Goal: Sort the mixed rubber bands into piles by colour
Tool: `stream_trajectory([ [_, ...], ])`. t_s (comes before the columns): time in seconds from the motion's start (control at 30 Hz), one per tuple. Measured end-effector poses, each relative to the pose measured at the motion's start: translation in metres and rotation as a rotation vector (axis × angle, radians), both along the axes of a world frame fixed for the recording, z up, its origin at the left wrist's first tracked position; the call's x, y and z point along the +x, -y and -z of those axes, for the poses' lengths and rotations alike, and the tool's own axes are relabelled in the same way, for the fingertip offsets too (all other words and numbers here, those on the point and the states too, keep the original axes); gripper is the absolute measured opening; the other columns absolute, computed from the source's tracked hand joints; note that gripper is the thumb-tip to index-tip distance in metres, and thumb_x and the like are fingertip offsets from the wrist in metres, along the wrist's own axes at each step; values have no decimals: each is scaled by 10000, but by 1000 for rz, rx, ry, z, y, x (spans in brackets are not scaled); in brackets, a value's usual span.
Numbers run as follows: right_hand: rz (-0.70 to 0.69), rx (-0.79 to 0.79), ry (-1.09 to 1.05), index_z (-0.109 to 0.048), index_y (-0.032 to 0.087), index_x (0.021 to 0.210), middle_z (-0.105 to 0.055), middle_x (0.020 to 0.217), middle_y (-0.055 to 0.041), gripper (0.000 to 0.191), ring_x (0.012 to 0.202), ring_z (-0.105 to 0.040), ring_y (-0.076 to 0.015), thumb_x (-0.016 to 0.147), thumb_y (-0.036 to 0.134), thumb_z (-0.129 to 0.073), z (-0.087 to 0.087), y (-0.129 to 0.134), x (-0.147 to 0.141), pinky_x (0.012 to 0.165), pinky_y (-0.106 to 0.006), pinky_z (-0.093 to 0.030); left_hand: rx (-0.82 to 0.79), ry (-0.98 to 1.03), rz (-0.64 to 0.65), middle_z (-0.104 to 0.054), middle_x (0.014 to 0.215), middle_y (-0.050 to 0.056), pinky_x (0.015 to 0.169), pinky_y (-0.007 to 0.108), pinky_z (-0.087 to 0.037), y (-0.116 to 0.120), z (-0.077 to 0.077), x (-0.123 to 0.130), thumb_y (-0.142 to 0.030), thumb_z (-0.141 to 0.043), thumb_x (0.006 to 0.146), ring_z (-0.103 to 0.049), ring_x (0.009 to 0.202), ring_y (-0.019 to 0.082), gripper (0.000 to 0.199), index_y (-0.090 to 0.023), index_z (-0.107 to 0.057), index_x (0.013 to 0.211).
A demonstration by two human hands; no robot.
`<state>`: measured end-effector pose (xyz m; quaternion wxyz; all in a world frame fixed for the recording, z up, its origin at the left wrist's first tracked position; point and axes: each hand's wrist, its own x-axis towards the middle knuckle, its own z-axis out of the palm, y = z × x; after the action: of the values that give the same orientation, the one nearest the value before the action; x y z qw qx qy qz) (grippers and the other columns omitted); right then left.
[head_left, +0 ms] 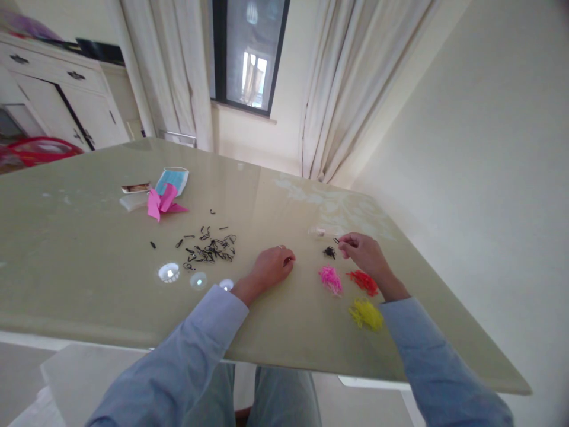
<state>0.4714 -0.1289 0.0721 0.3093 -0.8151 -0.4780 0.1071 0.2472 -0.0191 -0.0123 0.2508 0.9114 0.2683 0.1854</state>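
My right hand [362, 254] pinches a small black rubber band [336, 241] between thumb and fingertips. Just beneath it lies a little heap of black rubber bands [329, 252]. Nearer to me are piles of pink rubber bands [331, 280], red rubber bands [363, 282] and yellow rubber bands [366, 314], the red one under my right wrist. My left hand [274, 267] rests on the table with its fingers curled closed; whatever is in them is hidden. Left of it spreads a larger scatter of loose black bands [216, 251].
A clear plastic container [320, 232] lies beyond the small black heap. At the back left are a blue face mask [175, 179], pink folded paper [163, 201] and a small whitish packet [133, 202]. The glossy table [89, 284] ends near the right wall.
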Motion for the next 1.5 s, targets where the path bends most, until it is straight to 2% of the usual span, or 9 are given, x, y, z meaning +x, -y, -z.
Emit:
stream_trajectory([
  [0.17, -119, -301, 201, -693, 130, 757, -701, 638, -47, 142, 556, -648, -135, 787, 113, -555, 20, -19, 19, 588, -226, -439, 2, 2, 3, -710, 955, 74, 821, 304, -471, -1, 0, 0, -210, -484, 898, -637, 910, 202, 252, -180, -723, 974],
  [0.33, -129, -329, 258, -708, 115, 781, -706, 673, -69, 159, 567, -629, -141, 805, 112, -551, 28, -22, 21, 605, -242, -419, -2, -9, 1, -711, 959, 72, 827, 306, -472, 0, -3, 0, -216, -487, 900, -641, 907, 202, 251, -183, -723, 976],
  [0.5, -101, -270, 346, -712, 152, 834, -730, 790, -73, 199, 593, -627, -148, 854, 215, -524, 14, -3, 13, 621, -261, -415, -10, -36, -1, -711, 954, 72, 812, 306, -475, 1, -7, -1, -216, -477, 901, -644, 893, 203, 263, -182, -727, 979],
  [0.7, -196, -35, 217, -722, 207, 863, -744, 794, -59, 218, 699, -666, -195, 855, 324, -538, 2, 26, -57, 671, -293, -450, -21, -6, -15, -727, 982, 68, 839, 305, -478, 1, -6, 0, -214, -497, 893, -649, 924, 201, 245, -189, -726, 976],
  [0.83, -317, -3, 126, -712, 216, 838, -731, 748, -34, 226, 655, -637, -174, 891, 307, -511, 19, 23, -117, 637, -275, -424, -49, 102, -52, -737, 966, 59, 849, 290, -483, -1, -2, 0, -199, -528, 876, -651, 914, 187, 213, -179, -724, 956],
  [0.97, -314, -49, 121, -711, 200, 827, -741, 782, -50, 219, 695, -646, -179, 902, 237, -509, 46, 4, -147, 631, -266, -390, -68, 225, -210, -737, 927, 60, 826, 281, -493, -4, -4, -7, -184, -529, 873, -647, 841, 167, 201, -160, -718, 936],
  [1.13, -363, -94, 208, -724, 214, 924, -755, 871, -63, 230, 774, -671, -198, 927, 231, -495, 64, -7, -153, 643, -271, -374, -56, 319, -376, -735, 930, 50, 819, 282, -493, -3, -11, -20, -161, -532, 865, -639, 813, 156, 189, -174, -713, 920],
  [1.3, -379, -89, 255, -705, 231, 962, -746, 860, -48, 211, 786, -672, -206, 925, 233, -497, 68, -3, -153, 648, -276, -369, -27, 354, -364, -712, 898, 42, 766, 269, -496, 15, -16, -41, -176, -538, 871, -617, 760, 143, 176, -186, -702, 933],
  [1.5, -394, -39, 256, -679, 232, 976, -744, 899, -48, 191, 818, -670, -210, 930, 239, -493, 74, -2, -153, 701, -280, -388, 28, 391, -492, -681, 838, 36, 680, 253, -488, 18, -14, -106, -265, -510, 899, -584, 681, 135, 207, -183, -699, 924],
])
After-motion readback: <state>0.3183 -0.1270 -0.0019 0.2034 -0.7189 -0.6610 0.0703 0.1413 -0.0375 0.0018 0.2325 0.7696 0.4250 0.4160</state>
